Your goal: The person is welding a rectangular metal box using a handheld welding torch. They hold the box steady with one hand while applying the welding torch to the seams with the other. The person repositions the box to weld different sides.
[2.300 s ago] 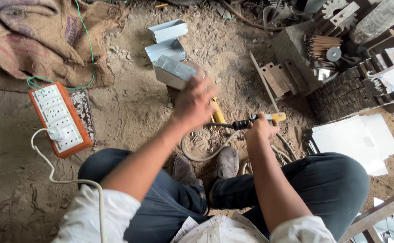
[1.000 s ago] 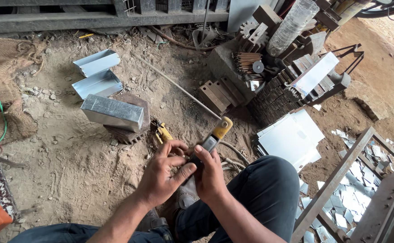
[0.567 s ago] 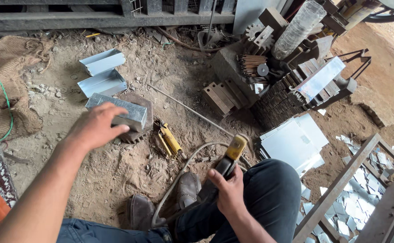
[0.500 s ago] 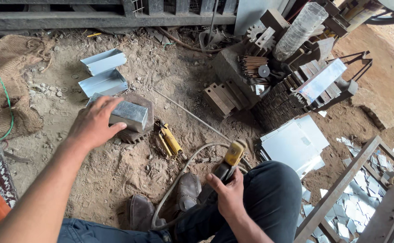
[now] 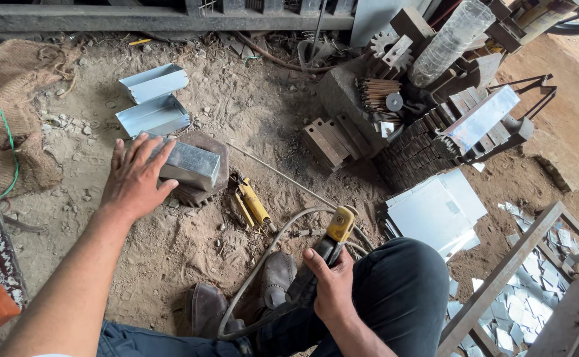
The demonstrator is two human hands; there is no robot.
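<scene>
Two hands work here: our left hand (image 5: 134,178) lies with fingers spread on the shiny rectangular sheet-metal box (image 5: 187,164) atop a dark block on the dirt floor (image 5: 170,258); our right hand (image 5: 332,284) grips the yellow-tipped welding electrode holder (image 5: 332,235) above our knee.

Dusty dirt floor (image 5: 236,125), burlap sack (image 5: 12,112), daylight, scattered metal scraps (image 5: 534,317)

I see a shiny, smooth grey sheet-metal box (image 5: 187,163) on rough, dusty earth floor (image 5: 250,119), coarse brown burlap sacking (image 5: 12,99) (frayed), and a yellow-tipped black welding holder (image 5: 332,238), matt.
</scene>
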